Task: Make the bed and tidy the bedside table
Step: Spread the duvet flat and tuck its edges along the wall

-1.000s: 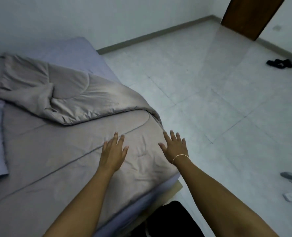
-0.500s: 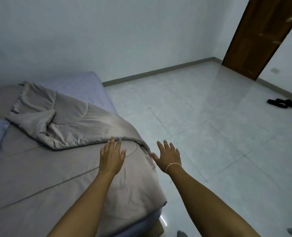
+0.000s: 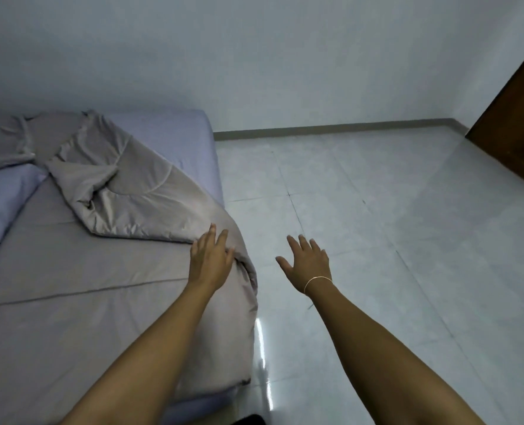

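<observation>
The quilt (image 3: 101, 271) is plain grey, the sheet (image 3: 174, 133) lilac, the floor (image 3: 377, 240) white tiles, the door (image 3: 518, 133) brown

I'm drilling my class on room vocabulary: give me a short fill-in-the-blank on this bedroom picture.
1. The left hand rests on the grey ____.
2. The right hand hovers over the tiled ____.
3. The bracelet is on the ____ wrist.
4. The fitted sheet is pale ____.

Missing words: comforter, floor, right, purple
</observation>
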